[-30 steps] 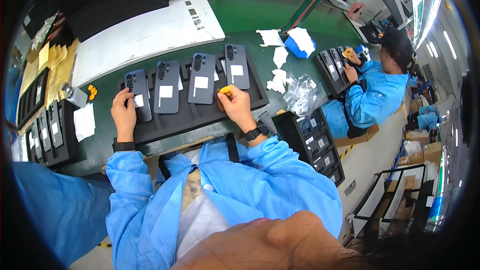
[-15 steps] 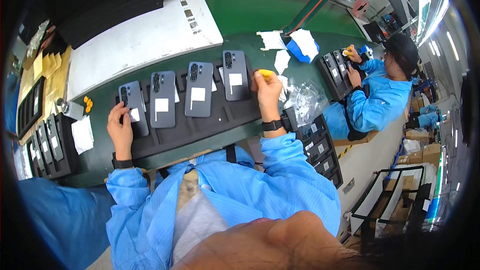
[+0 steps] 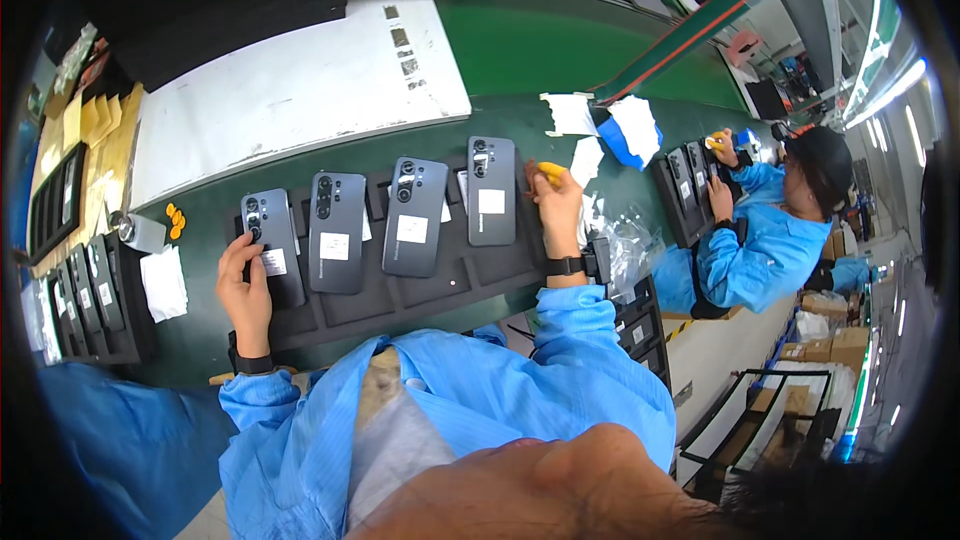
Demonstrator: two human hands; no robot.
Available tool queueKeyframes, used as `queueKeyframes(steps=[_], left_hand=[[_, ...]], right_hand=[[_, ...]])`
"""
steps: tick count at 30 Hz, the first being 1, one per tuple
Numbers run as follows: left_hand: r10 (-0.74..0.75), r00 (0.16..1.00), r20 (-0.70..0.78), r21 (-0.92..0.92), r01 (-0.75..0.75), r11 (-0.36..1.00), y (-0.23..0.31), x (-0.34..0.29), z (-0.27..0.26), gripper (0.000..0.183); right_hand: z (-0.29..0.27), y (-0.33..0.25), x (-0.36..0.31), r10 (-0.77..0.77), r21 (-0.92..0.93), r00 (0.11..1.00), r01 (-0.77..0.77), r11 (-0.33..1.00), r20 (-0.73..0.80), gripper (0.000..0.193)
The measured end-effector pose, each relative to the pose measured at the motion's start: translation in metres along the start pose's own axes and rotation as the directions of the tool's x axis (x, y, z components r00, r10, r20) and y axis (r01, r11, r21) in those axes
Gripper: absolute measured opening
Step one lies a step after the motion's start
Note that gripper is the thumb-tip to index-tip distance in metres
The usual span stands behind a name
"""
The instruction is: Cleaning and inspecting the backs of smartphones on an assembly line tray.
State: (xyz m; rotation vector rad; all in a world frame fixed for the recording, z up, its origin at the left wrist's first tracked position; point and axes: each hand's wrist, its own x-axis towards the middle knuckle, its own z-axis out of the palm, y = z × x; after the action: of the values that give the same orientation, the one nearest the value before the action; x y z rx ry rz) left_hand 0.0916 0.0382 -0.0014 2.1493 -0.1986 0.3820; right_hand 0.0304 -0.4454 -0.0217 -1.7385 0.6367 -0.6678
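Several dark grey smartphones [image 3: 415, 202] lie back up in a row on a black compartment tray [image 3: 375, 315], each with a white label. My left hand [image 3: 245, 290] rests its bent fingertips on the left edge of the leftmost phone [image 3: 285, 278], not wrapped round it. Beyond the right end of the row, my right hand [image 3: 560, 218] pinches a small yellow piece [image 3: 549, 174]; its exact kind is unclear. That hand is beside the rightmost phone [image 3: 491, 175], apart from it.
Left of the tray are orange-yellow pieces [image 3: 175, 221], a metal bottle [image 3: 143, 232], a white cloth [image 3: 164, 283] and another phone tray [image 3: 125, 335]. Clear plastic bags [image 3: 630, 245] and white cloths [image 3: 572, 114] lie right. A co-worker [image 3: 765, 230] handles phones farther right.
The view has shifted, so the tray and phones appear lower. My right hand still pinches the yellow piece beside the rightmost phone; my left fingers remain at the leftmost phone.
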Motion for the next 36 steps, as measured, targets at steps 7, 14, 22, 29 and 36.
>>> queueKeyframes(steps=[7, 14, 22, 29, 36], left_hand=[[0.004, 1.0, 0.03, -0.025, -0.003, 1.0, -0.005, -0.003, -0.003, 0.015], [-0.005, 0.998, 0.055, -0.036, 0.007, 0.999, 0.0, -0.003, -0.006, 0.015], [-0.006, 0.999, 0.049, -0.083, 0.01, 0.997, -0.005, -0.002, -0.004, 0.014], [0.044, 0.998, 0.051, -0.036, -0.042, 0.998, -0.006, -0.004, -0.005, 0.014], [0.02, 0.999, 0.047, -0.066, -0.017, 0.998, -0.004, -0.006, -0.006, 0.015]], right_hand=[[-0.013, -0.006, 0.027, -0.112, -0.165, 0.983, 0.087, 0.982, -0.148, 0.029], [-0.075, -0.029, -0.018, -0.256, -0.766, 0.95, 0.028, 0.642, -0.18, 0.031], [-0.073, -0.032, -0.053, -0.161, -0.905, 0.986, 0.028, 0.424, -0.045, 0.037], [-0.084, -0.004, -0.044, -0.181, -0.904, 0.983, 0.071, 0.422, -0.007, 0.029], [-0.108, -0.039, -0.043, 0.066, -0.027, 0.984, -0.071, 0.997, -0.165, 0.015]])
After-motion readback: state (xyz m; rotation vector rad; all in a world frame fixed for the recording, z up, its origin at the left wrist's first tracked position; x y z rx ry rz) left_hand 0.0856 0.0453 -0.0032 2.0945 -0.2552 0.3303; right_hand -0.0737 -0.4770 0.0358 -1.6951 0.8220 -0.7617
